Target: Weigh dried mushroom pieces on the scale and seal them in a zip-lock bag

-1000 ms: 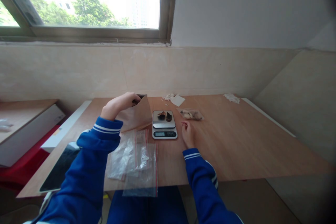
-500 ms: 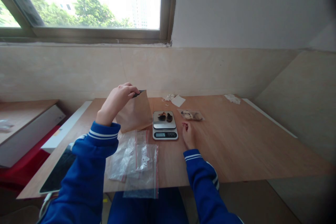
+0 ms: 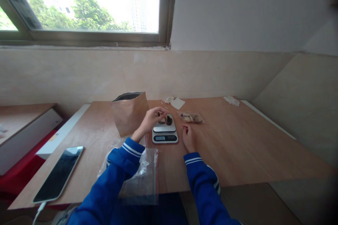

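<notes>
My left hand (image 3: pixel 152 117) is over the left part of the kitchen scale's (image 3: pixel 164 129) steel pan, thumb and fingers brought together; whatever is between them is too small to make out. Dark, dried-looking pieces lie on the pan, one dark piece (image 3: pixel 169 120) showing plainly and others partly hidden behind my fingers. My right hand (image 3: pixel 188 137) rests on the table just right of the scale, fingers curled in and nothing visible in them. Left of the scale a brown paper bag (image 3: pixel 131 112) stands with its top open. Beyond my right hand lies a small clear packet (image 3: pixel 192 117) of pale and brown pieces.
Clear zip bags (image 3: pixel 144 182) with red seals overhang the table's front edge, partly under my left arm. A phone (image 3: pixel 59 174) with a cable lies at the left. White scraps (image 3: pixel 169 100) and a white paper square (image 3: pixel 177 103) are near the wall.
My left hand has moved from the mouth of the paper bag right to the scale pan. My right hand stays beside the scale. The view has shifted slightly, and the phone is now uncovered.
</notes>
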{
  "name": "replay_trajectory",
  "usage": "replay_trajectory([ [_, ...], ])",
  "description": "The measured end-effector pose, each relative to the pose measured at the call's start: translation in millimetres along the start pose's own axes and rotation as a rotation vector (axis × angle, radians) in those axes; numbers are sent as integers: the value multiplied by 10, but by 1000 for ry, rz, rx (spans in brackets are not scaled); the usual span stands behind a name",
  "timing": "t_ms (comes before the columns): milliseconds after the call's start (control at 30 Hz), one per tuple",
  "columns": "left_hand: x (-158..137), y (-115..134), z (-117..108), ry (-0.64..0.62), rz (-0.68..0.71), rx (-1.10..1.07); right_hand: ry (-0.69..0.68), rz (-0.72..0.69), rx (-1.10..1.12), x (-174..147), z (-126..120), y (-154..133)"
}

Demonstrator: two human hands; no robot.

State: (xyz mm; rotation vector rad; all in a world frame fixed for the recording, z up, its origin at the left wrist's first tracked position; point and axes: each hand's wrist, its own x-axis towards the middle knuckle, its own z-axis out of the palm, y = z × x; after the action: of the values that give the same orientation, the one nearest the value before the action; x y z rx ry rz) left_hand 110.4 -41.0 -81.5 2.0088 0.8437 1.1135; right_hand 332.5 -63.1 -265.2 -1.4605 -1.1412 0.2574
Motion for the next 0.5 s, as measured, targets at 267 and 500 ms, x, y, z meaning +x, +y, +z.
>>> replay_trajectory([
  [267,-77,-712,488,125,-125,-64,-3,-24,-8,11,32,38],
  [500,-105,-812,495,161,-114,-138,-26,-18,-3,-2,37,47],
])
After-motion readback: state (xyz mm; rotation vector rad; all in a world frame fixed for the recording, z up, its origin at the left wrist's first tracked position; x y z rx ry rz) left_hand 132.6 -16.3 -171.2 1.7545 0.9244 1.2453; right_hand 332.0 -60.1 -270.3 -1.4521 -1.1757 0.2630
